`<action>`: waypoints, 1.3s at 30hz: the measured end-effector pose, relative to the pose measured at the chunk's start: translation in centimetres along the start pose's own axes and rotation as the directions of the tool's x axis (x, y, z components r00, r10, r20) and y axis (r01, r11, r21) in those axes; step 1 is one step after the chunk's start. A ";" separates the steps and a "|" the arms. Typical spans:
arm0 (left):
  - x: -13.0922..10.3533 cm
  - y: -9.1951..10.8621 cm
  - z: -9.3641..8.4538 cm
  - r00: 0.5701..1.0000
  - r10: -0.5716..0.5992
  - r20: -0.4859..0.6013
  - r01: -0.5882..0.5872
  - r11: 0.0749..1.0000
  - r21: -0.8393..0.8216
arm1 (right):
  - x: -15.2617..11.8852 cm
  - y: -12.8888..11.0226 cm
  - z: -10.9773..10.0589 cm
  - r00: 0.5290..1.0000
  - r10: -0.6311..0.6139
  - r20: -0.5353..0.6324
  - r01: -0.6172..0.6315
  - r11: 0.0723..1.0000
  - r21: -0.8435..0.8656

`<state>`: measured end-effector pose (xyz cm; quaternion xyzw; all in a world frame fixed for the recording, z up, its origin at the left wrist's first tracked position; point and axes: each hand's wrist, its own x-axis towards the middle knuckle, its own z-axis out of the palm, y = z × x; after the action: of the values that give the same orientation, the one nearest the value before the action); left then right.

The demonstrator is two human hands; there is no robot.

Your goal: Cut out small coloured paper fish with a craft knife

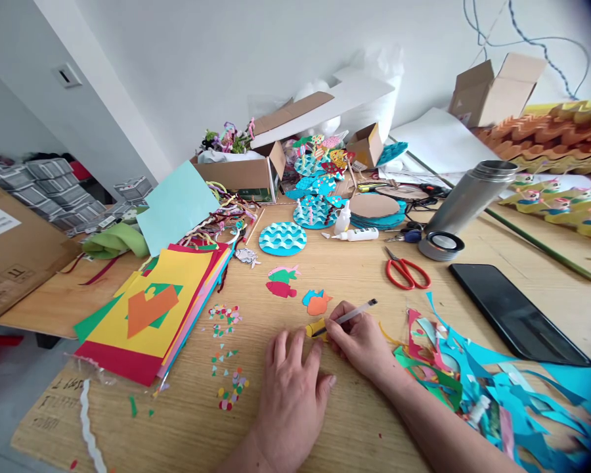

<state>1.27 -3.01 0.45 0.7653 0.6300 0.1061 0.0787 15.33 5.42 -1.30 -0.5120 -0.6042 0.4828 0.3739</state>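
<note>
A small yellow paper piece (316,327) lies on the wooden table, with dark pen marks on it. My right hand (357,335) grips a pen (353,311), its tip down at the yellow piece. My left hand (293,381) lies flat with fingers spread, its fingertips at the near edge of the piece and nothing gripped. Just beyond are an orange paper fish (318,303) over a blue one, and a red paper fish (280,289) beside a green one. Small paper dots (234,387) lie to the left.
Coloured paper sheets (165,328) are stacked at left. Red-handled scissors (408,272), a black phone (515,309) and a metal flask (473,194) stand or lie at right. Paper scraps (492,387) cover the near right. Glue bottles (362,234) and boxes (241,176) are farther back.
</note>
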 end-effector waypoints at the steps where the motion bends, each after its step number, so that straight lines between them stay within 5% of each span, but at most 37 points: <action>1: 0.0 0.0 0.0 1.000 0.002 -0.003 -0.002 1.000 -0.001 | 0.0 0.0 0.0 1.000 -0.003 0.000 0.003 1.000 0.000; 11: 0.0 -0.1 0.3 1.000 0.005 -0.016 -0.005 1.000 0.001 | -0.1 0.1 0.0 1.000 -0.006 0.000 0.006 0.999 0.039; 17: 0.0 -0.4 0.3 1.000 0.021 -0.019 -0.021 1.000 0.008 | -0.1 0.1 0.0 0.994 0.038 -0.101 -0.016 0.977 0.211; 24: 0.6 -0.8 -0.2 0.994 0.107 -0.012 -0.106 0.993 0.052 | -0.6 -0.9 0.0 0.984 -0.038 -0.176 0.067 0.984 0.164; 39: 0.7 -2.6 0.6 0.983 0.176 0.055 -0.175 0.984 -0.031 | -0.8 0.5 0.4 0.996 0.082 -0.038 -0.075 0.983 0.168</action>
<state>-0.87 -1.81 -0.76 0.8195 0.5560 0.0987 0.0971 15.19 4.54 -1.84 -0.5132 -0.5324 0.5343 0.4095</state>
